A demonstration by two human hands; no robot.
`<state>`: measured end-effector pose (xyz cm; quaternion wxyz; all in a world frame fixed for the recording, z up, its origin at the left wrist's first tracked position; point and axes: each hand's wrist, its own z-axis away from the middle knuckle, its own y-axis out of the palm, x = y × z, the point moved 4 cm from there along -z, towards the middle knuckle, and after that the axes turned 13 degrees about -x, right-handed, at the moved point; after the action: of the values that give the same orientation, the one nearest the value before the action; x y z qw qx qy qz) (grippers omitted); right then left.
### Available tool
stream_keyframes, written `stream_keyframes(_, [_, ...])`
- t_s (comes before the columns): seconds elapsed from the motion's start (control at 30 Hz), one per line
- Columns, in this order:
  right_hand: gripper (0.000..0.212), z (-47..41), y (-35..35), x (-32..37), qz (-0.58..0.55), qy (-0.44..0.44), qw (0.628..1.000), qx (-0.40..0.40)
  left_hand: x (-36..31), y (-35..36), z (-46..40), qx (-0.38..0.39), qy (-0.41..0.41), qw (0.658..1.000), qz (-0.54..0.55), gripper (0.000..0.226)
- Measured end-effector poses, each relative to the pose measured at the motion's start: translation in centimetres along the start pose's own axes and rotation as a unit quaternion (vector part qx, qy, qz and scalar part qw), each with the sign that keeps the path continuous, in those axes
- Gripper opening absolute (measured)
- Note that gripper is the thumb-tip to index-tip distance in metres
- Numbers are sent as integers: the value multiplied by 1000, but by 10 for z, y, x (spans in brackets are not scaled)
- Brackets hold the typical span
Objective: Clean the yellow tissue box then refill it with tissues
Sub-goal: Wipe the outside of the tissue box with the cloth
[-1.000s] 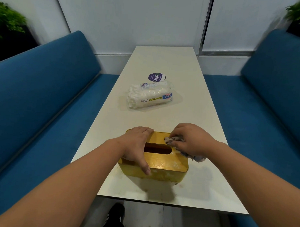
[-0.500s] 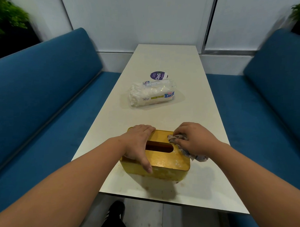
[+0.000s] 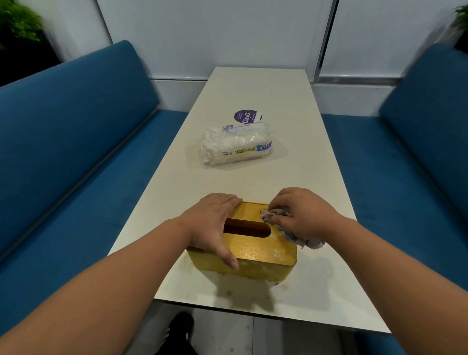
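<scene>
While the left hand (image 3: 213, 226) clamps over the yellow tissue box (image 3: 252, 252), thumb down its near side, evidently to steady it, the right hand (image 3: 302, 216) grips a crumpled cloth (image 3: 276, 215) pressed on the lid at 2 o'clock of the slot. Box sits near the table (image 3: 294, 175) edge; tissue pack (image 3: 235, 146) lies at 12 o'clock, unopened for refilling.

The tissue box (image 3: 259, 252) sits at the table's (image 3: 301, 175) near end; the paper-towel pack (image 3: 235, 145) lies at 12 o'clock beyond it, a round sticker (image 3: 248, 115) just behind.
</scene>
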<state>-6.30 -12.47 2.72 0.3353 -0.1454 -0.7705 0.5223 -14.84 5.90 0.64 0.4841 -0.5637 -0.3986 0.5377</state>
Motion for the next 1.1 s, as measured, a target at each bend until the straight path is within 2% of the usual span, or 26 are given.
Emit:
stream_keyframes(0.1, [33, -1, -3, -6, 8, 17, 1000, -17, 2, 1, -1, -1, 0, 1000, 3, 140])
stream_keyframes(0.23, [33, 1, 3, 7, 2, -28, 1000, 5, 1, 1, -1, 2, -1, 1000, 1, 138])
stream_keyframes(0.4, [34, 1, 0, -7, 25, 16, 999, -25, 1, 1, 0, -1, 0, 1000, 3, 138])
stream_keyframes(0.53, [31, 7, 7, 6, 10, -26, 1000, -13, 1, 1, -1, 1, 1, 1000, -1, 139])
stream_keyframes(0.67, [34, 8, 1, -9, 25, 30, 998, -45, 2, 1, -2, 4, -2, 1000, 6, 140])
stream_keyframes(0.8, [31, 10, 4, -1, 16, -9, 1000, -20, 1, 1, -2, 4, -2, 1000, 7, 139])
stream_keyframes(1.1, [27, 3, -20, -31, 38, 84, 992, -90, 2, 2, -2, 2, -5, 1000, 10, 140])
